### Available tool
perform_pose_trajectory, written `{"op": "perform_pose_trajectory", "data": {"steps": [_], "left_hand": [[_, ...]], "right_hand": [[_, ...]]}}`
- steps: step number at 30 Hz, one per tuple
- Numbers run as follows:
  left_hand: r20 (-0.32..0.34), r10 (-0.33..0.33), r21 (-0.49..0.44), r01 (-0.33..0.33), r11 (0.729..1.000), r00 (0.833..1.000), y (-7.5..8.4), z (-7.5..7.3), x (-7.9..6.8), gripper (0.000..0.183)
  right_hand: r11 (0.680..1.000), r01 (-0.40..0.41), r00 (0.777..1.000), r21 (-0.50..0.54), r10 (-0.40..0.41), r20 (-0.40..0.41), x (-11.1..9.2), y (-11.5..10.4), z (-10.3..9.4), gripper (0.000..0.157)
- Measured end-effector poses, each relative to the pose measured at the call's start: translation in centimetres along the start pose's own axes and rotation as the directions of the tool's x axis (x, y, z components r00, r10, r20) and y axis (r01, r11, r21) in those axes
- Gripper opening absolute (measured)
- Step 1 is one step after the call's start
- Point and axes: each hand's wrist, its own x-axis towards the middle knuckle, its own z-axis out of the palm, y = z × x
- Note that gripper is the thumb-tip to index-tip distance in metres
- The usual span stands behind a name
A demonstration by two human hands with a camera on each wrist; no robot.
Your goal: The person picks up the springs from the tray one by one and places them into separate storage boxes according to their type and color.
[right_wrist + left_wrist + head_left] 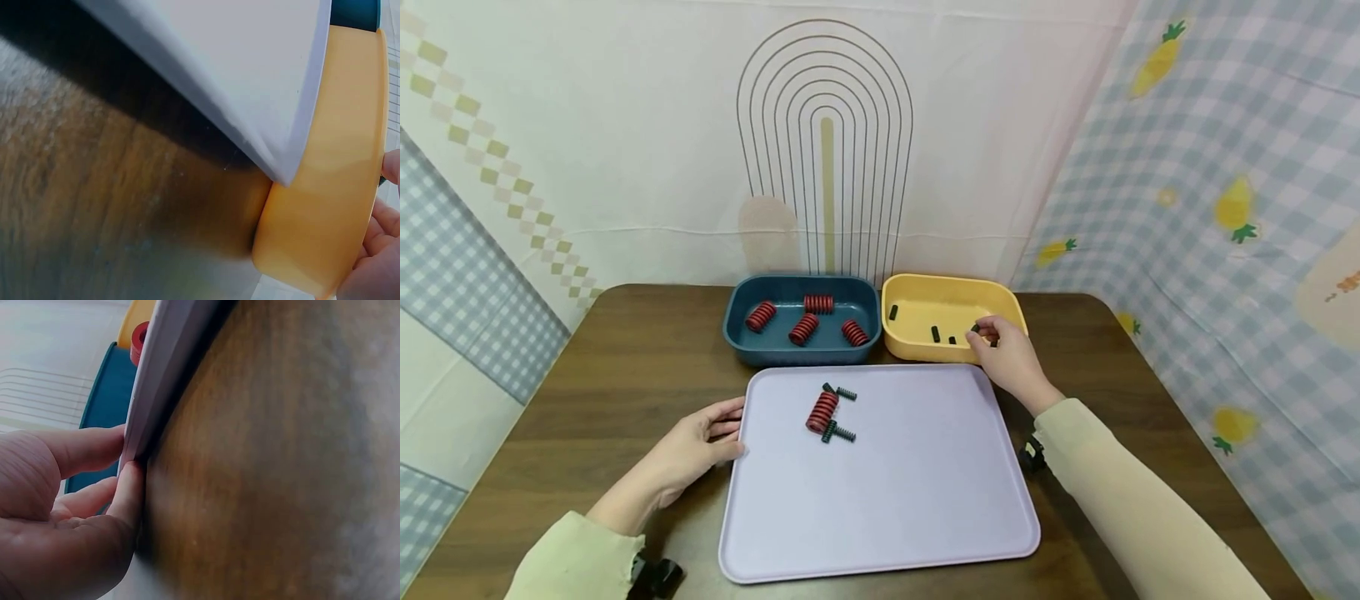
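Observation:
My left hand [696, 446] is at the left edge of the lavender tray [917, 492]; in the left wrist view its fingertips [132, 472] pinch the tray's rim. Over the front right of the yellow bin [917, 287], my right hand [1009, 354] pinches a small dark green spring [976, 328] between thumb and fingers. On the tray lies a red coil spring [822, 412], with small green springs [846, 434] set close to its two ends. In the right wrist view the bin's wall [319, 212] hides most of what that hand holds.
A dark teal bin [802, 357] with several red springs [818, 304] stands left of the yellow bin. More small dark springs [936, 334] lie in the yellow bin. Both bins stand behind the tray on a brown wooden table [647, 358], close to the hanging cloth [662, 167].

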Motion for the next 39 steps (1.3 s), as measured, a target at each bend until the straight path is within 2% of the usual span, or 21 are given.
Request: {"op": "perform_pose_trajectory", "data": {"steps": [24, 29, 35, 39], "left_hand": [[0.028, -0.023, -0.003, 0.023, 1.0, 0.999, 0.5, -0.1, -0.2, 0.072], [0.04, -0.025, -0.001, 0.026, 1.0, 0.999, 0.4, -0.2, -0.1, 0.073], [0.042, -0.027, -0.005, 0.027, 1.0, 0.999, 0.4, -0.3, -0.1, 0.073], [0.043, -0.024, 0.003, 0.024, 1.0, 0.999, 0.4, -0.3, 0.0, 0.074]], "right_hand": [[1.0, 0.015, 1.0, 0.015, -0.014, -0.009, -0.5, -0.5, -0.4, 0.047], [0.996, 0.07, 0.998, 0.053, -0.07, 0.003, -0.9, -1.8, -0.1, 0.054], [0.978, 0.149, 0.987, 0.147, -0.155, 0.033, -1.6, -4.7, 0.9, 0.057], [0.961, 0.134, 0.977, 0.243, -0.169, 0.131, -2.0, -6.7, 2.0, 0.052]]}}
